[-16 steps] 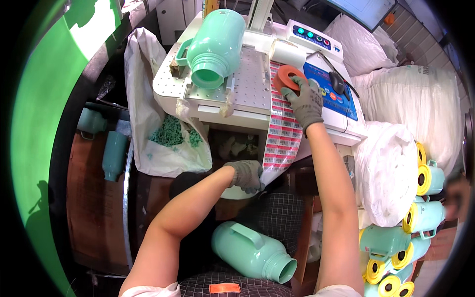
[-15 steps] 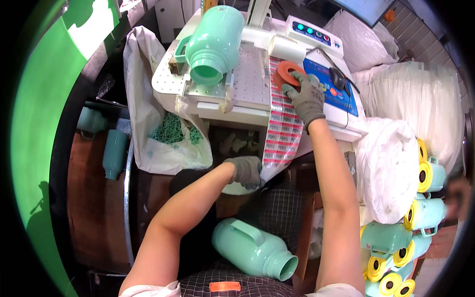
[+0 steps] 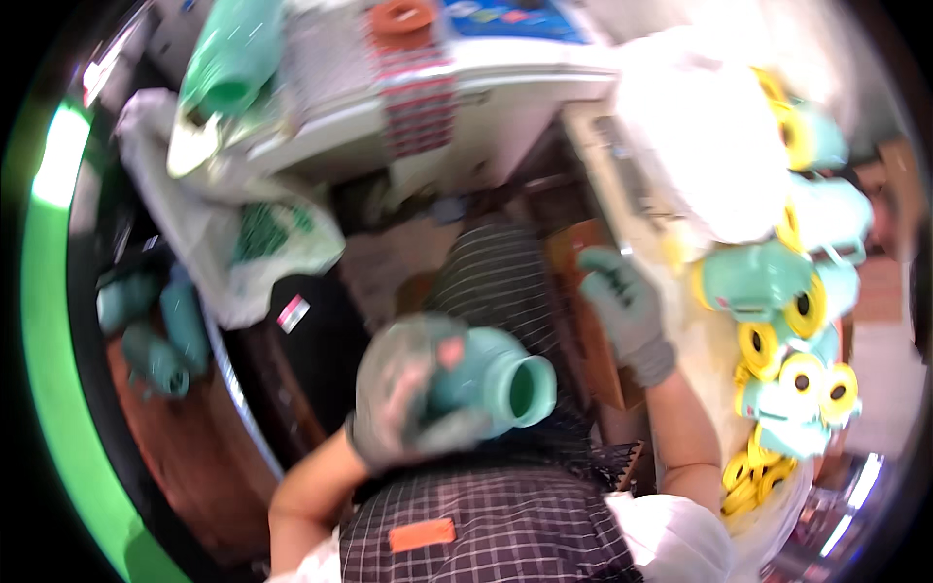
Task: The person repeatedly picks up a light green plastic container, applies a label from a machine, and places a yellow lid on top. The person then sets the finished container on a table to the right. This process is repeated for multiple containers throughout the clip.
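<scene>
A mint-green thermos jug shell (image 3: 476, 379) lies across my lap, its round open mouth pointing right. My left hand (image 3: 403, 389), in a grey glove, is closed around the shell's left part; motion blurs the fingers. A small pinkish-red patch shows by those fingertips. My right hand (image 3: 622, 301), gloved alike, hovers empty over the right side of my lap, fingers stretched out. A small red-and-white label (image 3: 293, 313) sits on my dark left knee. Ahead, a strip of red-and-white labels (image 3: 420, 112) hangs over the white machine's front edge, below an orange ring (image 3: 401, 21).
Another green jug (image 3: 233, 58) lies on the machine table (image 3: 525, 73). A white sack (image 3: 277, 277) with green shreds stands left, near more jugs (image 3: 155, 360) on a brown surface. Jugs with yellow rims (image 3: 758, 277) are piled right, beside a white bag (image 3: 690, 146).
My left hand has gone from the label strip's lower end to the jug shell, which has turned. My right hand has left the orange ring and come back. A label now shows on my knee.
</scene>
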Action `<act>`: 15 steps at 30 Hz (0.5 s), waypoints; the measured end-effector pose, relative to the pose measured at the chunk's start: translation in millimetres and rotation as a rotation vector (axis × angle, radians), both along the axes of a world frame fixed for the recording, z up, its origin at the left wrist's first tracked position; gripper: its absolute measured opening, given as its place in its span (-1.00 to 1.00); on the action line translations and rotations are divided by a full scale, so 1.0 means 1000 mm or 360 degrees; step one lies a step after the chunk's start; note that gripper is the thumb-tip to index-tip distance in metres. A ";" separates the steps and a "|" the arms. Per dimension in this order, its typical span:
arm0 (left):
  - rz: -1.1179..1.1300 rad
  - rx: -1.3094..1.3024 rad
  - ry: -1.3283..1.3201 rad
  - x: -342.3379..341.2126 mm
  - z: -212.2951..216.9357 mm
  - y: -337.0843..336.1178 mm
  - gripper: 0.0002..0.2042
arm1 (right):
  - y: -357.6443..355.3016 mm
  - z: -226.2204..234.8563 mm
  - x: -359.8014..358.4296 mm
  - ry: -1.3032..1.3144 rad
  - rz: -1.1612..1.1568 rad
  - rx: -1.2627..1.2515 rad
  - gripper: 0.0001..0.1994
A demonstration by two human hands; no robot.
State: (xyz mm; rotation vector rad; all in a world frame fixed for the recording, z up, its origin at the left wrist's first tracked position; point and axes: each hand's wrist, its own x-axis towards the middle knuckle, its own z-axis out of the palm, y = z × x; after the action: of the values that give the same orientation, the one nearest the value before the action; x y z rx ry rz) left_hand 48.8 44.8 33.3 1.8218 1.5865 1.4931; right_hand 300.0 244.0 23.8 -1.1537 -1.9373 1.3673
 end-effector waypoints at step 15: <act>-0.0262 -0.0584 -0.0212 0.000 0.019 0.017 -0.23 | 0.137 0.056 0.076 -0.0211 -0.0660 0.1306 -0.80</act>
State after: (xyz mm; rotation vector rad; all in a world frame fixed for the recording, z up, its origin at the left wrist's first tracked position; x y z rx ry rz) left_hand 49.0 61.4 52.0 1.5694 1.4901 1.1374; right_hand 376.1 381.5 80.2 -1.1257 -1.8975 0.2235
